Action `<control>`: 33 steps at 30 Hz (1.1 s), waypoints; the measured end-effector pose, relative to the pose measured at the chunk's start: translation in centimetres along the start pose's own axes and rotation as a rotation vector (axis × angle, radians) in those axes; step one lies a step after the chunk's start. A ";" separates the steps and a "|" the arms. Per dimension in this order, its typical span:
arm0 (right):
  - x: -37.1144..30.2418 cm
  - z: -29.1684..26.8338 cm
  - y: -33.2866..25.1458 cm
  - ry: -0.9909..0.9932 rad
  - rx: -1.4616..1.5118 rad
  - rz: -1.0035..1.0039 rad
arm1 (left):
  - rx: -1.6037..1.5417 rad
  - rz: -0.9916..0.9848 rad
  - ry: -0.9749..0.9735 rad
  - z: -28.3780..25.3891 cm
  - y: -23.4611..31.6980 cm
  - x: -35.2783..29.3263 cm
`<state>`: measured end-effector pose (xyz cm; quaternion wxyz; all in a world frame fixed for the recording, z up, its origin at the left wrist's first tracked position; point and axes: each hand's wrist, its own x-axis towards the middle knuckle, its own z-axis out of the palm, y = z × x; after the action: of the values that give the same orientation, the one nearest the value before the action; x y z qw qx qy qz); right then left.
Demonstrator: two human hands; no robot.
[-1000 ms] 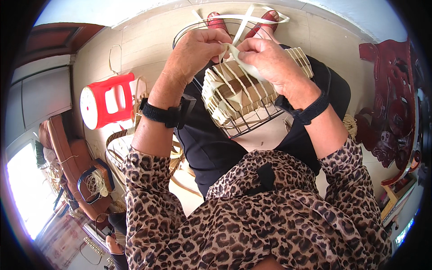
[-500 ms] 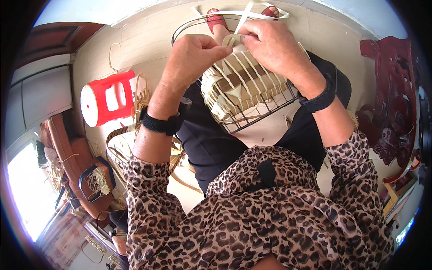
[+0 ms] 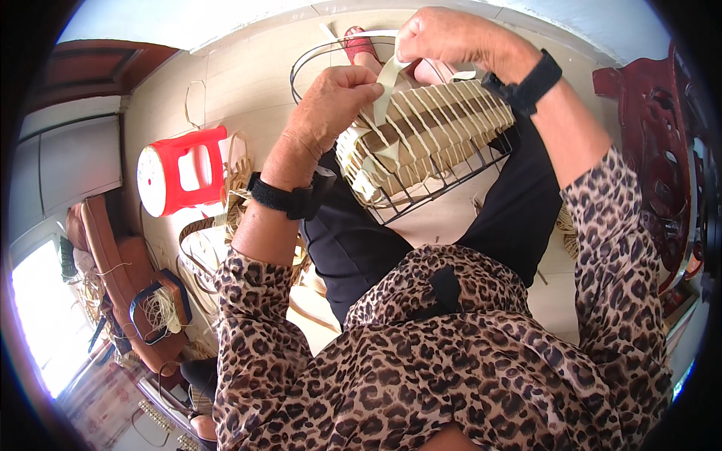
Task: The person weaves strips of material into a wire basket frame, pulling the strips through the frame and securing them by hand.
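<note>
A black wire basket frame (image 3: 421, 197), partly wrapped and woven with cream strips, rests between my knees. Brown and beige bands run lengthwise under its pale wrapped cords (image 3: 435, 134). My left hand (image 3: 331, 105) pinches a flat cream strip (image 3: 388, 84) between thumb and fingers at the basket's far left side. Farther up and to the right, my right hand (image 3: 444, 37) grips the upper part of the same strip, which stretches between both hands. The curled fingers of my right hand hide part of it. A wire hoop (image 3: 295, 79) arches beyond the basket.
A red and white plastic stool (image 3: 180, 171) lies on its side at the left, with loose tan strips (image 3: 239, 174) beside it. A carved dark red wooden piece (image 3: 654, 150) stands at the right. Farther left, a tray (image 3: 162, 307) holds tangled pale fibres.
My right hand has moved up and away from my left, drawing the strip out between them. My left hand has shifted slightly down and right.
</note>
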<state>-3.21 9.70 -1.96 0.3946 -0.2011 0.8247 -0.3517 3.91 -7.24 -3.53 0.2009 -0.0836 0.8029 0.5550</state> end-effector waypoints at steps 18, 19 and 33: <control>1.1 -0.3 3.5 -0.122 0.874 -0.143 | -0.330 0.029 -0.053 0.0 -0.4 0.5; 0.4 0.5 3.7 -0.073 0.894 -0.206 | -0.426 0.003 -0.052 0.1 -0.3 0.3; -1.1 0.5 3.9 0.327 0.169 -0.321 | 0.020 0.073 0.028 0.0 0.9 0.5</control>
<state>-2.39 12.76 -4.53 0.2102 -0.2362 0.8027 -0.5056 3.12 -6.82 -3.00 0.1702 -0.0601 0.8136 0.5527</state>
